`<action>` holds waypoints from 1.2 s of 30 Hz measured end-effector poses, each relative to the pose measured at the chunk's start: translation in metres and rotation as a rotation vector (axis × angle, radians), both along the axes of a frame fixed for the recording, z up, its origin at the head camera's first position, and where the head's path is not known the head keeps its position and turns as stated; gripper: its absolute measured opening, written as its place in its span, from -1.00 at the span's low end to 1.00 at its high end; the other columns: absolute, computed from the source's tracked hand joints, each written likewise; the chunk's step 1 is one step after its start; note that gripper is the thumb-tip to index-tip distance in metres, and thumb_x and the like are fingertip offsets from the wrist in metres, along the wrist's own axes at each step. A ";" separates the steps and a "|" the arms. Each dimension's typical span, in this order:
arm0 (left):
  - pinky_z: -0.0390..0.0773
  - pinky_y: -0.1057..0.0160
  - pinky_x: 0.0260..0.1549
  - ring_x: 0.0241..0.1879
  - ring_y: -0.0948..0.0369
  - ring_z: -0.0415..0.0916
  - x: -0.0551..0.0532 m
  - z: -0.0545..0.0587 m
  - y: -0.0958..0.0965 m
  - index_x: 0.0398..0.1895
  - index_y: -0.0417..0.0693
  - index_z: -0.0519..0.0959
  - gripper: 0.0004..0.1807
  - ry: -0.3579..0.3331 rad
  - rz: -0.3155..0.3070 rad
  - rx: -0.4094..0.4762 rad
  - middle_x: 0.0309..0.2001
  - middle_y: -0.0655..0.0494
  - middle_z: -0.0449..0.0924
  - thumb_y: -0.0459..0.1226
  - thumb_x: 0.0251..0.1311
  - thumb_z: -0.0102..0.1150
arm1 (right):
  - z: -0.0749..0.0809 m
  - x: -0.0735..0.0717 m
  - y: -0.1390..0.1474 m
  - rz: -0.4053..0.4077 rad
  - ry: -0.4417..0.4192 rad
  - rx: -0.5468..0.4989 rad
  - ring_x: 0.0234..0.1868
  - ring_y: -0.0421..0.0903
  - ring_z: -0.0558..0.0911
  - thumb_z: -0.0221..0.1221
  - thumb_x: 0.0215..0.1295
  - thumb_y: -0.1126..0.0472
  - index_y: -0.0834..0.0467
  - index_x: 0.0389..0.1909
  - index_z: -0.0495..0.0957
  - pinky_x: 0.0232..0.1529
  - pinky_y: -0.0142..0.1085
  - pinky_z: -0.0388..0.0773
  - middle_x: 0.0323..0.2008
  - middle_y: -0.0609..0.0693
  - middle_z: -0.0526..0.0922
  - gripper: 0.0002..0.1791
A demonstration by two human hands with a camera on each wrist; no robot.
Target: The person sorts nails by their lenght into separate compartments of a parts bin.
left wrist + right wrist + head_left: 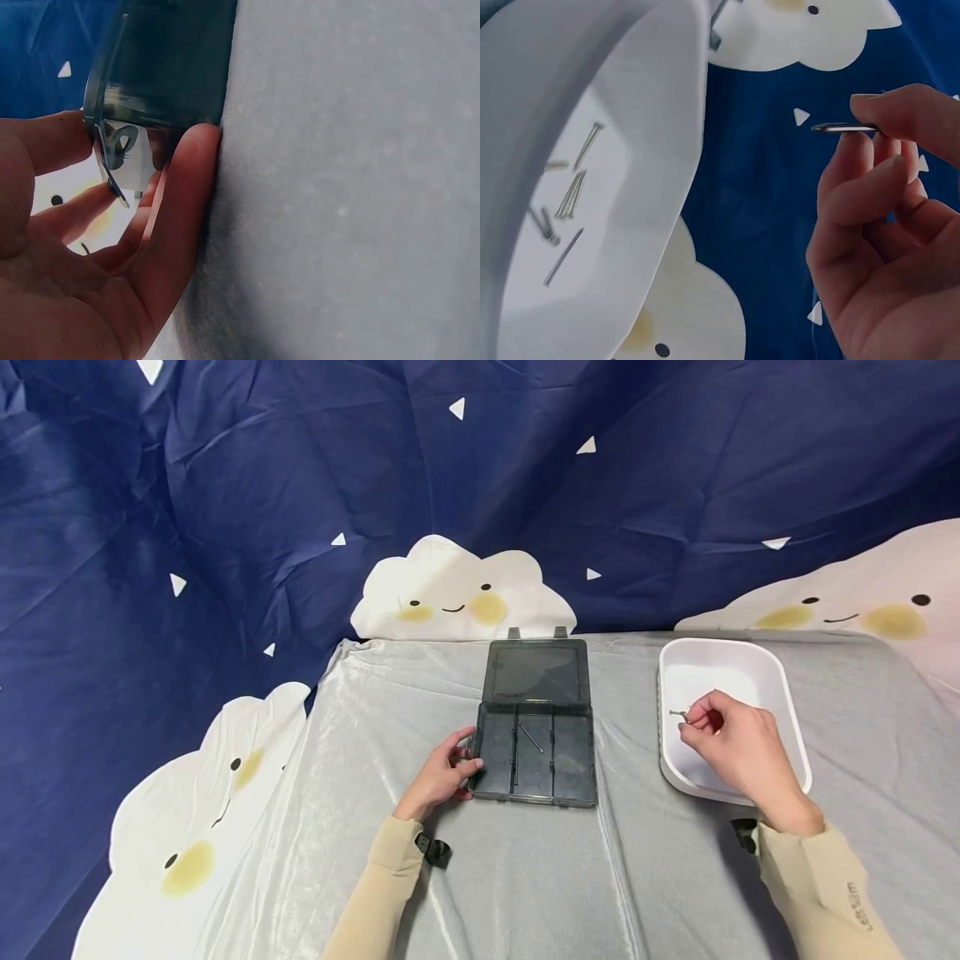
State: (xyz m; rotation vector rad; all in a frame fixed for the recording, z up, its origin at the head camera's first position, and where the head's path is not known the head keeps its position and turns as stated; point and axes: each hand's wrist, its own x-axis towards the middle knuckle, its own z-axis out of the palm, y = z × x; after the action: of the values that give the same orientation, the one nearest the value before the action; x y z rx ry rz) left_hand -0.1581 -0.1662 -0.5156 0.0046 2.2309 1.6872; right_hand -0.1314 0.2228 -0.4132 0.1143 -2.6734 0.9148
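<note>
My left hand (442,774) holds the left side of a dark, see-through compartment box (573,777), whose lid (536,672) lies back. In the left wrist view, fingers (191,172) touch the box's side and lower edge. A thin nail (531,739) lies slanted in the middle compartment. Over the white bin (798,739), my right hand (738,747) pinches a small metal nail (844,128) between thumb and fingertips; its tip sticks out. Several loose nails (564,256) and what look like screws lie on the bin's floor in the right wrist view.
Grey cloth (540,877) covers the table, with a fold between box and bin. Behind it hangs a dark blue curtain (510,460) printed with clouds and white triangles. Dark straps with small devices (433,850) sit at the wrists.
</note>
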 end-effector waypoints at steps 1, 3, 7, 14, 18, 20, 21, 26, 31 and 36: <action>0.73 0.06 -0.62 -0.30 0.10 0.46 0.000 0.000 0.000 0.44 0.05 0.22 -0.31 0.000 -0.001 0.001 -0.05 -0.17 0.47 -0.38 0.25 0.18 | 0.001 0.000 -0.002 0.006 0.001 -0.011 -0.57 -0.42 0.34 0.28 -0.02 0.30 0.08 -0.53 0.52 -0.50 -0.50 0.24 -0.61 -0.09 0.53 -0.88; 0.73 0.09 -0.63 -0.31 0.12 0.45 -0.001 -0.001 0.000 0.44 0.05 0.22 -0.32 -0.002 -0.003 0.003 -0.05 -0.16 0.46 -0.38 0.25 0.17 | 0.002 0.001 -0.005 0.017 0.006 -0.034 -0.55 -0.46 0.35 0.30 0.00 0.29 0.07 -0.53 0.52 -0.49 -0.51 0.25 -0.60 -0.10 0.54 -0.88; 0.73 0.10 -0.64 -0.33 0.14 0.43 -0.001 -0.003 0.000 0.44 0.02 0.22 -0.32 0.003 -0.005 0.005 -0.06 -0.16 0.46 -0.38 0.26 0.16 | 0.004 0.001 -0.012 0.032 0.027 -0.067 -0.49 -0.47 0.38 0.34 0.01 0.27 0.06 -0.53 0.53 -0.45 -0.51 0.26 -0.58 -0.11 0.57 -0.86; 0.73 0.08 -0.62 -0.31 0.11 0.45 -0.001 -0.002 0.000 0.45 0.03 0.21 -0.30 -0.006 -0.003 0.009 -0.04 -0.19 0.46 -0.39 0.25 0.17 | 0.003 0.001 -0.028 0.056 0.065 -0.145 -0.54 -0.54 0.43 0.38 0.02 0.29 0.10 -0.52 0.55 -0.53 -0.66 0.35 -0.57 -0.06 0.61 -0.83; 0.73 0.11 -0.63 -0.36 0.15 0.41 -0.001 -0.001 0.000 0.45 0.06 0.21 -0.30 -0.013 -0.002 0.004 -0.04 -0.17 0.47 -0.39 0.25 0.17 | 0.001 0.001 -0.037 0.070 0.061 -0.189 -0.54 -0.53 0.45 0.37 0.04 0.33 0.14 -0.50 0.56 -0.52 -0.72 0.43 -0.55 -0.01 0.62 -0.85; 0.73 0.12 -0.63 -0.38 0.17 0.40 -0.001 -0.001 0.000 0.45 0.08 0.21 -0.30 -0.016 -0.001 0.003 -0.04 -0.16 0.47 -0.39 0.25 0.16 | -0.001 0.001 -0.041 0.082 0.052 -0.206 -0.54 -0.52 0.46 0.36 0.05 0.33 0.15 -0.49 0.56 -0.51 -0.71 0.44 -0.55 0.01 0.62 -0.86; 0.73 0.13 -0.63 -0.39 0.17 0.39 -0.001 -0.001 0.000 0.45 0.09 0.22 -0.30 -0.019 0.001 0.004 -0.04 -0.15 0.47 -0.40 0.25 0.16 | -0.001 0.001 -0.043 0.087 0.045 -0.214 -0.54 -0.51 0.46 0.36 0.05 0.34 0.16 -0.49 0.56 -0.51 -0.71 0.45 -0.54 0.02 0.62 -0.86; 0.73 0.10 -0.63 -0.38 0.16 0.41 -0.002 -0.003 0.000 0.45 0.05 0.21 -0.30 -0.009 -0.001 0.026 -0.05 -0.18 0.46 -0.41 0.25 0.16 | -0.002 0.001 -0.051 0.116 0.005 -0.274 -0.52 -0.46 0.48 0.35 0.06 0.36 0.20 -0.47 0.56 -0.54 -0.67 0.48 -0.52 0.04 0.61 -0.87; 0.73 0.04 -0.62 -0.37 0.14 0.41 -0.001 0.000 0.000 0.46 -0.01 0.19 -0.29 -0.010 -0.005 0.035 -0.06 -0.18 0.45 -0.42 0.25 0.15 | -0.003 0.000 -0.059 0.129 -0.026 -0.332 -0.49 -0.42 0.49 0.34 0.08 0.36 0.22 -0.44 0.55 -0.52 -0.64 0.50 -0.49 -0.01 0.59 -0.87; 0.73 0.11 -0.63 -0.38 0.16 0.41 -0.001 -0.004 -0.001 0.45 0.06 0.21 -0.29 -0.012 0.009 0.028 -0.08 -0.13 0.46 -0.42 0.23 0.17 | -0.010 -0.001 -0.068 0.139 -0.057 -0.381 -0.48 -0.39 0.52 0.34 0.09 0.34 0.22 -0.43 0.54 -0.56 -0.58 0.48 -0.49 -0.08 0.57 -0.86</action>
State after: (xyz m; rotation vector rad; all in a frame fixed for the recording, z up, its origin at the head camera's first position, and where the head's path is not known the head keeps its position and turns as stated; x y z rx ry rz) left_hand -0.1592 -0.1668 -0.5193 -0.0083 2.2017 1.7190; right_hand -0.1322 0.1553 -0.4229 0.1915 -2.5113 1.4712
